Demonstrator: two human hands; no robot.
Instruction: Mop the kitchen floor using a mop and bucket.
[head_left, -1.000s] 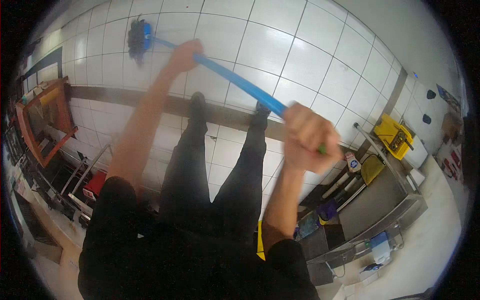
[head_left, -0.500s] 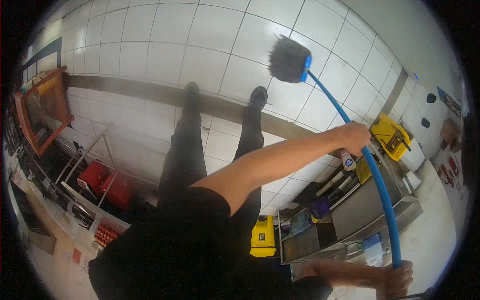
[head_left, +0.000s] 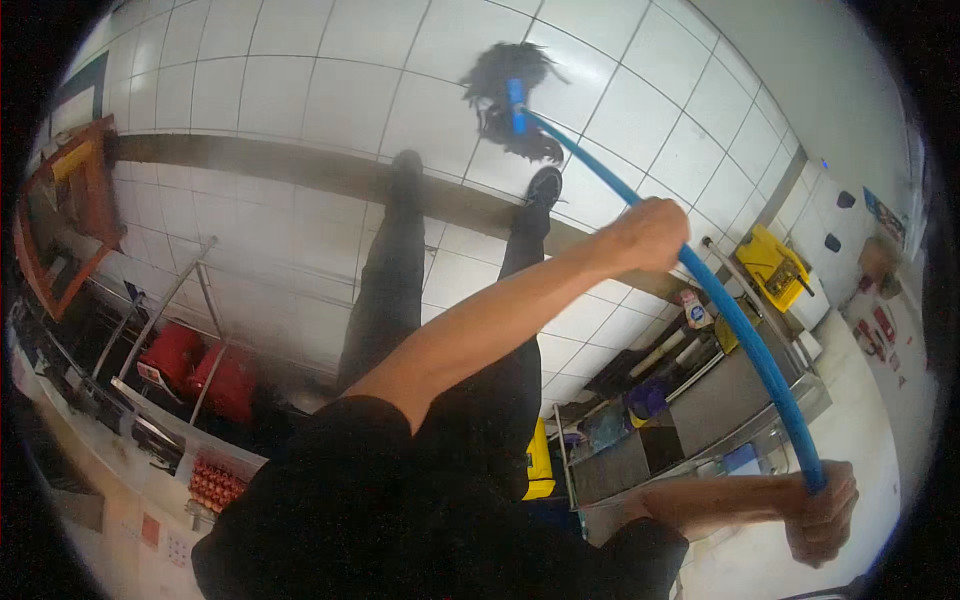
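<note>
A mop with a long blue handle point(head_left: 738, 318) runs from the lower right to the upper middle of the view. Partway along the handle, my left hand point(head_left: 655, 236) is closed around it, with the arm stretched across my body. At the handle's top end my right hand point(head_left: 822, 512) is wrapped around the pole, lower right. The mop's dark strands point(head_left: 508, 68) lie spread on both sides of its blue clamp point(head_left: 517, 106), on the white tiled floor point(head_left: 350, 90). Some strands are close to my right shoe point(head_left: 545, 185).
A dark strip point(head_left: 290, 170) crosses the floor under my feet. To the right are a metal counter point(head_left: 715, 410) and a yellow mop bucket point(head_left: 772, 268). On the left stand a metal rack point(head_left: 165, 310), red containers point(head_left: 190, 365) and an orange-framed case point(head_left: 70, 220).
The mop head has swung left, and its strands have fanned out around the clamp. My left hand has moved left and up; my right hand has shifted slightly right and up.
</note>
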